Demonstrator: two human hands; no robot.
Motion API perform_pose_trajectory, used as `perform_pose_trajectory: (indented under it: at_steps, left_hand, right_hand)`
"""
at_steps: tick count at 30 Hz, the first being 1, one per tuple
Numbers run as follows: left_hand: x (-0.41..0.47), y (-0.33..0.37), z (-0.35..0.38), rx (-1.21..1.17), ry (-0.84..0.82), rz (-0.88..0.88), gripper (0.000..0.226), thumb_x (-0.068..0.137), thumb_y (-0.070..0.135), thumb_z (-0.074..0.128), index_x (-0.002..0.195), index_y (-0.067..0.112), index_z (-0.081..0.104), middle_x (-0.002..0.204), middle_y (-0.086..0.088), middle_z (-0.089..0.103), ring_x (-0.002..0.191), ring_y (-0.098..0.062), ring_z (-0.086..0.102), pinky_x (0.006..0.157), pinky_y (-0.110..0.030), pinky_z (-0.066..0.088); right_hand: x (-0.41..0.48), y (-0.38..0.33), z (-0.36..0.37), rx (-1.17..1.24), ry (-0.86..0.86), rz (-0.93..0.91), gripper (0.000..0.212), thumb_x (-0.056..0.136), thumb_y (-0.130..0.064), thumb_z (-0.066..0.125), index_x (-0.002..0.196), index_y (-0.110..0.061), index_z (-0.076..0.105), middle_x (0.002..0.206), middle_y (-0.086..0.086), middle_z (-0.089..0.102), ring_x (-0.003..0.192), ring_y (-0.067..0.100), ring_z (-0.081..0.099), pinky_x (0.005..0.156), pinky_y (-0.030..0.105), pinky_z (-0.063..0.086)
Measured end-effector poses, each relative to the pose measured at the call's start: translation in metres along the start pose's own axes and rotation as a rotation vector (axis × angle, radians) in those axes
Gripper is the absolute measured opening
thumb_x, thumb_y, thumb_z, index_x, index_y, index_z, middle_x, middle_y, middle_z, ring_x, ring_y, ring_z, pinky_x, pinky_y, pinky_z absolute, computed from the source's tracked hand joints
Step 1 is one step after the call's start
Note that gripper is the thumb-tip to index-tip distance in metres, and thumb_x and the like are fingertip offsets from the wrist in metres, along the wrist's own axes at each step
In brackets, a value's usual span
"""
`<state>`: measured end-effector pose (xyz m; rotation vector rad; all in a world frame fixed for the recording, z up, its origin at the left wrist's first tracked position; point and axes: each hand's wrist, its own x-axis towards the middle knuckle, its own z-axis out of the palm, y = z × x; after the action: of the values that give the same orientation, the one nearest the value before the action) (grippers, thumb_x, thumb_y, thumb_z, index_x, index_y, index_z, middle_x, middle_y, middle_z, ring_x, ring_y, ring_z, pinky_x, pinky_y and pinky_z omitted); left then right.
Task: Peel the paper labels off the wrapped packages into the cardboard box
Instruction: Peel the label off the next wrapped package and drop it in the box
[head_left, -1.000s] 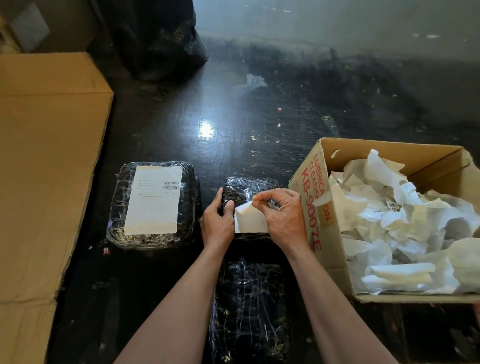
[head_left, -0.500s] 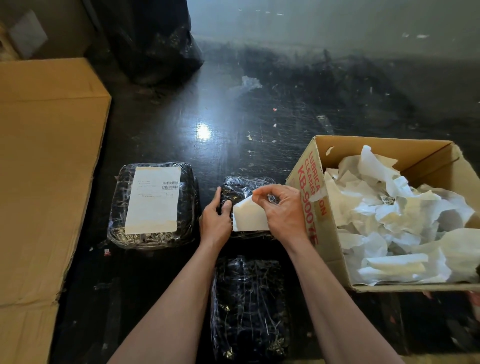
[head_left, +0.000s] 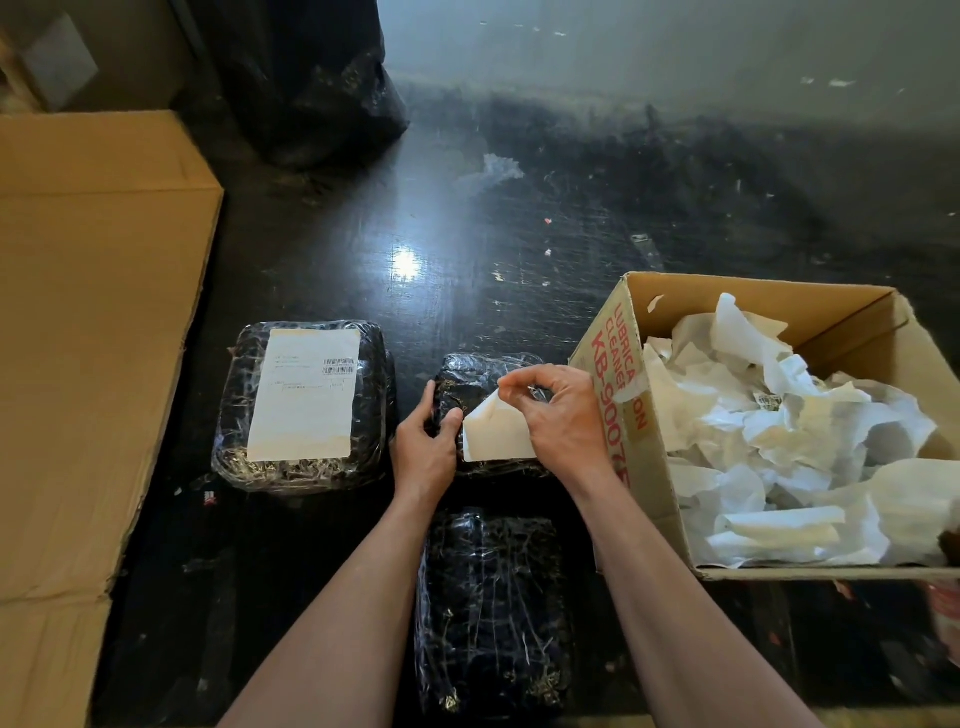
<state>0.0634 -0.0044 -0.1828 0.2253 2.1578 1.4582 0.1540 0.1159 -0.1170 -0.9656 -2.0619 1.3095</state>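
Three packages here: nearest package (head_left: 493, 613) bare | left hand (head_left: 426, 447) grips the middle package (head_left: 483, 371), right hand (head_left: 561, 415) pinches its half-lifted label (head_left: 496, 436) | risk: paper tears if yanked, package slides if grip slackens | cardboard box (head_left: 618, 364) just right, brimming.

label (head_left: 498, 436) | peeled further off package (head_left: 475, 370) | right hand (head_left: 563, 421) raised

Three wrapped packages: left package (head_left: 304, 467), centre package (head_left: 480, 371), lower package (head_left: 493, 613). Two paper labels on them: flat label (head_left: 306, 395), half-lifted label (head_left: 496, 436). One cardboard box (head_left: 753, 296) at right, its peeled scraps (head_left: 779, 447) beyond counting. One flattened cardboard sheet (head_left: 93, 338) and one black bag (head_left: 311, 78).
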Motion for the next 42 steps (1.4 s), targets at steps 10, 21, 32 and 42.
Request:
perform_pose_trajectory:
  at_steps: [10, 21, 32, 42]
  left_hand:
    - [-0.001, 0.003, 0.000, 0.030, 0.024, 0.008, 0.057, 0.096, 0.028, 0.068, 0.150, 0.025, 0.049, 0.144, -0.004, 0.060, 0.132, -0.013, 0.054, 0.109, -0.026, 0.040]
    - [0.002, 0.001, 0.003, 0.105, 0.023, 0.029, 0.059, 0.095, 0.030, 0.067, 0.151, 0.027, 0.048, 0.141, -0.005, 0.063, 0.132, -0.016, 0.056, 0.112, -0.035, 0.042]
    - [0.006, 0.000, 0.006, 0.101, 0.006, 0.024, 0.059, 0.095, 0.031, 0.068, 0.150, 0.030, 0.048, 0.142, -0.007, 0.061, 0.135, -0.018, 0.053, 0.113, -0.034, 0.042]
    - [0.007, 0.004, 0.003, 0.106, -0.019, 0.027, 0.061, 0.096, 0.026, 0.067, 0.153, 0.024, 0.045, 0.142, -0.006, 0.061, 0.133, -0.017, 0.054, 0.106, -0.024, 0.039]
  right_hand:
    - [-0.012, -0.015, -0.018, -0.041, -0.026, 0.010, 0.009, 0.082, -0.018, 0.082, 0.086, -0.026, 0.080, 0.095, -0.013, 0.073, 0.117, 0.019, 0.050, 0.091, 0.003, 0.032]
    - [-0.032, -0.026, -0.029, -0.044, -0.028, 0.032, 0.011, 0.082, -0.019, 0.081, 0.087, -0.028, 0.080, 0.092, -0.021, 0.068, 0.114, 0.008, 0.046, 0.097, 0.019, 0.039]
    - [-0.027, -0.049, -0.037, -0.135, -0.062, -0.098, 0.016, 0.084, -0.016, 0.081, 0.085, -0.032, 0.078, 0.083, -0.035, 0.066, 0.111, 0.007, 0.048, 0.095, 0.026, 0.046]
    - [-0.039, -0.047, -0.043, -0.081, -0.084, -0.102, 0.014, 0.083, -0.016, 0.082, 0.089, -0.028, 0.080, 0.088, -0.028, 0.067, 0.115, 0.010, 0.048, 0.098, 0.030, 0.050]
